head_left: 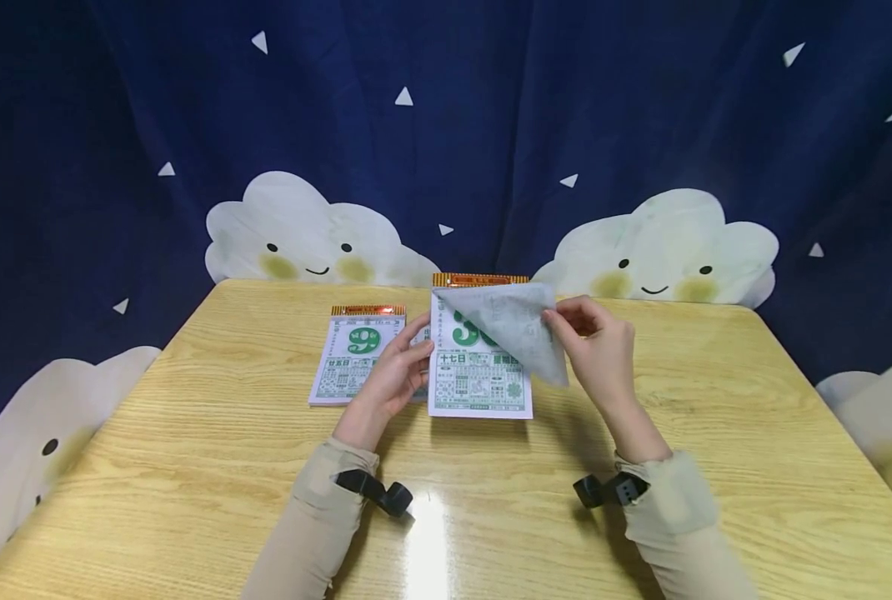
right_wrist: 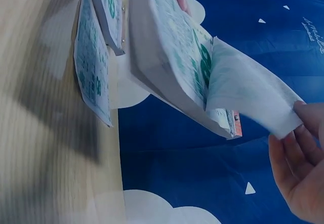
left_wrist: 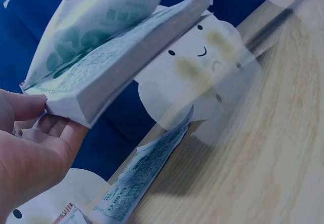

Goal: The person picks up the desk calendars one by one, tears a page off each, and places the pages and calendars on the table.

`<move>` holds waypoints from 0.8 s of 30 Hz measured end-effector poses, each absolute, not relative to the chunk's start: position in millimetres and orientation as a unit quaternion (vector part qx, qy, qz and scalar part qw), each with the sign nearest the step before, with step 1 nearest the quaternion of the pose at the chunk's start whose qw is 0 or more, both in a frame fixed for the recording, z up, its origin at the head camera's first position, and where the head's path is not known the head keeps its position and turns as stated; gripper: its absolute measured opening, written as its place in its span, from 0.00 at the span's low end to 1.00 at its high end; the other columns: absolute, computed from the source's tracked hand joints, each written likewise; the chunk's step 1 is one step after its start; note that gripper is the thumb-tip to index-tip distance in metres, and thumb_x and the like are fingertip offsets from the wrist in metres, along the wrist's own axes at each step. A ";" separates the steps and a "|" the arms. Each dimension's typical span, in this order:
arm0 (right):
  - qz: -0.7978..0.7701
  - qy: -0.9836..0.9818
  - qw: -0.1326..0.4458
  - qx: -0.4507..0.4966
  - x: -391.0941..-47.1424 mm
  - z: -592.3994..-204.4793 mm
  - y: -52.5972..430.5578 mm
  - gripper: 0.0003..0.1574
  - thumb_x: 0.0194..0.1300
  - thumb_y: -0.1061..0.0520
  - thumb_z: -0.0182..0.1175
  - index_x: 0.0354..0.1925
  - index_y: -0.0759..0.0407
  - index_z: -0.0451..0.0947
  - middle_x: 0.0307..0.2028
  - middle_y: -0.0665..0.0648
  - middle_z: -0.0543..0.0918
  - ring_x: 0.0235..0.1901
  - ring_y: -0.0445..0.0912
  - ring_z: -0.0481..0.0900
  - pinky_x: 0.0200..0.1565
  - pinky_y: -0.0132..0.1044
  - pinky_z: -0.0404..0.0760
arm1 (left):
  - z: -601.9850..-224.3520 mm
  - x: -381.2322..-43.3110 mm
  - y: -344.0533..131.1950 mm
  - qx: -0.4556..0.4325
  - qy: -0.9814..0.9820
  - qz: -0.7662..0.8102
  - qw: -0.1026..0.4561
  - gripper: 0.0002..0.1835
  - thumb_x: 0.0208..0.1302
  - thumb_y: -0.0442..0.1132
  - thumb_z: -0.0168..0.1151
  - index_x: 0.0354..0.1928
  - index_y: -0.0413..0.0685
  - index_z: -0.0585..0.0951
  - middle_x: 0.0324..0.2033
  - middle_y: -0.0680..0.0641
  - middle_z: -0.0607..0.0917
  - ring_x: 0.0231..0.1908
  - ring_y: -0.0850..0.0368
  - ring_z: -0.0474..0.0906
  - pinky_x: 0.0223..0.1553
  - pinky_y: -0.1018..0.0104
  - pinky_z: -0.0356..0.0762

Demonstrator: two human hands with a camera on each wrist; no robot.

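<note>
My left hand (head_left: 395, 373) grips a thick tear-off calendar (head_left: 476, 390) by its left edge, thumb on the front and fingers behind, as the left wrist view shows. The calendar is held up off the table, with green print and a shiny orange-red top strip (head_left: 480, 280). Between thumb and fingers, my right hand (head_left: 602, 350) pinches the corner of its thin top sheet (head_left: 530, 333). That sheet is drawn up to the right, folded back diagonally, baring a large green number partly covered. Toward the top left, the sheet still meets the pad.
A second calendar (head_left: 352, 358) showing a green 9 lies on the wooden table (head_left: 191, 467), left of the held one. Beside it is a loose printed sheet (right_wrist: 92, 57), mostly hidden in the head view. A dark blue curtain (head_left: 483, 125) with clouds hangs behind the table.
</note>
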State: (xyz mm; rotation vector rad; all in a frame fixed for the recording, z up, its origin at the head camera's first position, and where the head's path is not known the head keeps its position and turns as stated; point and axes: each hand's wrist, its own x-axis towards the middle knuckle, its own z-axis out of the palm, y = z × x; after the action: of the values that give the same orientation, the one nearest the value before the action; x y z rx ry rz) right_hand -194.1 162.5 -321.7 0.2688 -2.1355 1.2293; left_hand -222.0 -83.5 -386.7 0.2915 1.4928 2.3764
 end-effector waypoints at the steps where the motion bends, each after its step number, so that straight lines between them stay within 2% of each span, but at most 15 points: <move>1: 0.473 -0.813 0.323 0.099 -196.0 -321.1 163.4 0.07 0.54 0.57 0.65 0.28 0.62 0.81 0.24 0.58 0.83 0.22 0.28 0.74 0.26 0.19 0.72 | -386.7 -221.9 -83.5 0.097 0.527 0.829 0.158 0.27 0.68 0.32 0.41 0.68 0.53 0.56 0.37 0.52 0.82 0.32 0.60 0.78 0.33 0.69 0.78; 4: 0.485 -0.810 0.316 0.091 -201.4 -317.5 165.9 0.07 0.55 0.57 0.65 0.29 0.61 0.81 0.23 0.56 0.83 0.21 0.30 0.73 0.25 0.20 0.70 | -386.9 -222.2 -83.1 0.085 0.548 0.818 0.153 0.27 0.68 0.32 0.42 0.68 0.53 0.57 0.35 0.53 0.83 0.31 0.61 0.78 0.32 0.69 0.77; 11: 0.512 -0.806 0.288 0.076 -209.8 -301.2 169.3 0.09 0.56 0.57 0.63 0.30 0.63 0.80 0.19 0.39 0.77 0.20 0.34 0.72 0.24 0.23 0.69 | -388.1 -223.3 -79.9 0.078 0.562 0.810 0.146 0.27 0.67 0.30 0.42 0.68 0.50 0.58 0.31 0.55 0.84 0.28 0.61 0.79 0.30 0.70 0.77; 19: 0.535 -0.800 0.264 0.059 -221.4 -303.2 173.3 0.13 0.55 0.56 0.64 0.29 0.68 0.79 0.17 0.39 0.75 0.19 0.34 0.70 0.22 0.24 0.67 | -383.3 -219.9 -76.6 0.044 0.533 0.834 0.136 0.27 0.66 0.28 0.43 0.67 0.47 0.60 0.30 0.52 0.84 0.25 0.61 0.80 0.29 0.71 0.77; 22: 0.555 -0.792 0.252 0.047 -223.9 -305.3 174.9 0.11 0.56 0.58 0.63 0.28 0.69 0.78 0.16 0.39 0.74 0.19 0.33 0.70 0.22 0.24 0.68 | -380.0 -218.5 -75.1 0.028 0.516 0.845 0.137 0.27 0.65 0.28 0.43 0.67 0.47 0.60 0.31 0.52 0.83 0.24 0.61 0.80 0.29 0.71 0.77; 24: 0.575 -0.780 0.245 0.033 -224.3 -306.4 175.8 0.09 0.56 0.60 0.63 0.26 0.66 0.77 0.16 0.40 0.74 0.18 0.33 0.69 0.22 0.23 0.69 | -378.3 -218.3 -74.4 0.022 0.499 0.855 0.139 0.27 0.65 0.28 0.42 0.67 0.47 0.59 0.32 0.52 0.83 0.25 0.60 0.80 0.30 0.71 0.77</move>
State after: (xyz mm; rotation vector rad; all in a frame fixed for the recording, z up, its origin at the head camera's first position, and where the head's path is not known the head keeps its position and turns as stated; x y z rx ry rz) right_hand -224.3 175.8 -306.4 0.0908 -2.1287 1.5685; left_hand -218.3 -74.4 -378.3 0.0644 1.4413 2.4720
